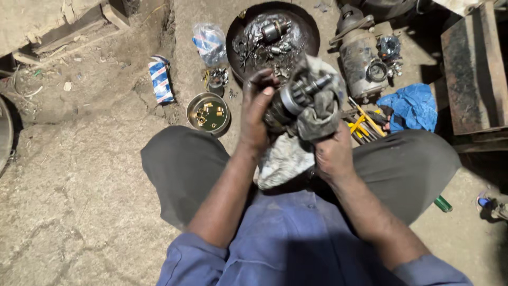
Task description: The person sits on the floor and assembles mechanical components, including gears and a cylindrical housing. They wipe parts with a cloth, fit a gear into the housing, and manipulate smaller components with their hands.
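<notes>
I sit on a dirt floor with both hands raised over my knees. My left hand (255, 114) grips the near end of a greasy metal motor part with a gear (301, 92). My right hand (330, 153) holds a dirty grey rag (317, 114) wrapped around the same part from below and the right. More of the rag hangs down between my wrists.
A round dark pan of oily parts (307, 24) lies ahead. A small tin dish with brass pieces (208, 113) sits at left, next to a small box (160, 79) and a plastic bag (209, 42). At right are a starter motor body (360, 58), yellow-handled tools (362, 124), a blue cloth (413, 106).
</notes>
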